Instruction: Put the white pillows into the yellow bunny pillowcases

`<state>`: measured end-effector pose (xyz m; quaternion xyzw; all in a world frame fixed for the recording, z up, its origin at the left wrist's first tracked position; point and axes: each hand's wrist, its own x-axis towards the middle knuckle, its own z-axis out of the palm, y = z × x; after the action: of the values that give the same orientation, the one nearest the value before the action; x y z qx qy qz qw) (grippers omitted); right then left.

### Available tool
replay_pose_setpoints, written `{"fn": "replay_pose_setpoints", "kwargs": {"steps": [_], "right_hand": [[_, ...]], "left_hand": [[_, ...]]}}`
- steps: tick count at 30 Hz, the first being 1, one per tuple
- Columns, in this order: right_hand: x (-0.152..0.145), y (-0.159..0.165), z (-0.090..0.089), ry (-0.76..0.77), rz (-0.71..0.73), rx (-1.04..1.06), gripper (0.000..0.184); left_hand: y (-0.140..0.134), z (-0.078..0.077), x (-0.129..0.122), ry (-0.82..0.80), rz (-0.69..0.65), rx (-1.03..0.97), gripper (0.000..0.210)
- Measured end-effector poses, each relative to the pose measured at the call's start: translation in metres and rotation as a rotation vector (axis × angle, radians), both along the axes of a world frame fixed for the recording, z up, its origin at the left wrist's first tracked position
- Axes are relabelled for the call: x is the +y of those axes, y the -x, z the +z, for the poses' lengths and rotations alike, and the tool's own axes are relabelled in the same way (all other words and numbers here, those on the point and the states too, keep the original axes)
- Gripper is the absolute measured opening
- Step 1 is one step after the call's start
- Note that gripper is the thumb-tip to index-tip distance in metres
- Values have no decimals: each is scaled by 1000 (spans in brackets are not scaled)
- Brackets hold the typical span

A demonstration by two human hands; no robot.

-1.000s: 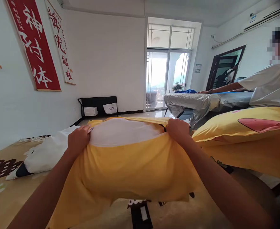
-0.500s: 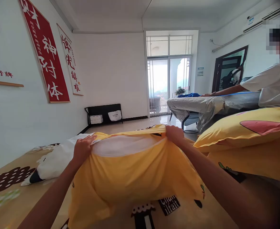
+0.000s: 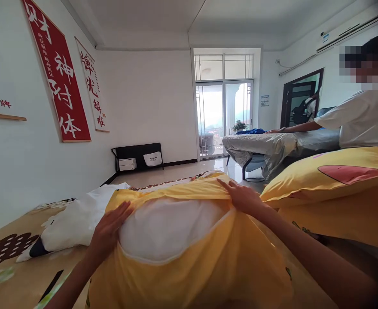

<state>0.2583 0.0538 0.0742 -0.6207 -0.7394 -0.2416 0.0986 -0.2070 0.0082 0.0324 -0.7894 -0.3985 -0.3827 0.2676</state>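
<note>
A yellow pillowcase point(image 3: 205, 274) lies in front of me on the bed, its mouth spread wide. Inside it shows a white pillow point(image 3: 169, 227). At the left end of the mouth, my left hand point(image 3: 108, 227) grips the cloth edge, fingers laid along the outside and thumb hidden. My right hand point(image 3: 244, 198) holds the opposite end of the edge, with its index finger stretched along the far hem and the other fingers partly hidden by the cloth.
A white cloth item point(image 3: 73, 219) lies on the patterned bed sheet point(image 3: 8, 283) at left. To the right, yellow pillows point(image 3: 305, 180) are stacked. Beyond them, a person in a white shirt point(image 3: 363, 116) reaches over a table with a grey cover point(image 3: 266, 143).
The pillowcase mouth has opened wider and more of the white pillow shows. Both hands have lowered slightly toward me, and my right index finger now extends along the hem.
</note>
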Motion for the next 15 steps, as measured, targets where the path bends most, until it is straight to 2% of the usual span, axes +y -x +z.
{"fn": "replay_pose_setpoints", "kwargs": {"steps": [3,5,6,8,11,13,15], "right_hand": [[-22,-9,-66,-161,194,-136,81],[-38,-11,-104,-267,203,-131,92],[-46,-12,-118,-306,185,-111,96],[-60,-14,-134,-346,144,-59,101],[-76,-18,-137,-342,60,5,104],[-83,-21,-135,-324,32,21,104],[-88,-23,-133,-311,50,40,104]], "left_hand": [[1,-41,-31,-53,-100,175,59],[-3,-51,-53,-71,-128,183,61],[-5,-49,-64,-75,-145,180,61],[-9,-32,-81,-20,-180,209,60],[-12,8,-87,151,-223,178,49],[-13,36,-74,201,-97,-82,43],[-16,57,-52,239,145,-452,53]]}}
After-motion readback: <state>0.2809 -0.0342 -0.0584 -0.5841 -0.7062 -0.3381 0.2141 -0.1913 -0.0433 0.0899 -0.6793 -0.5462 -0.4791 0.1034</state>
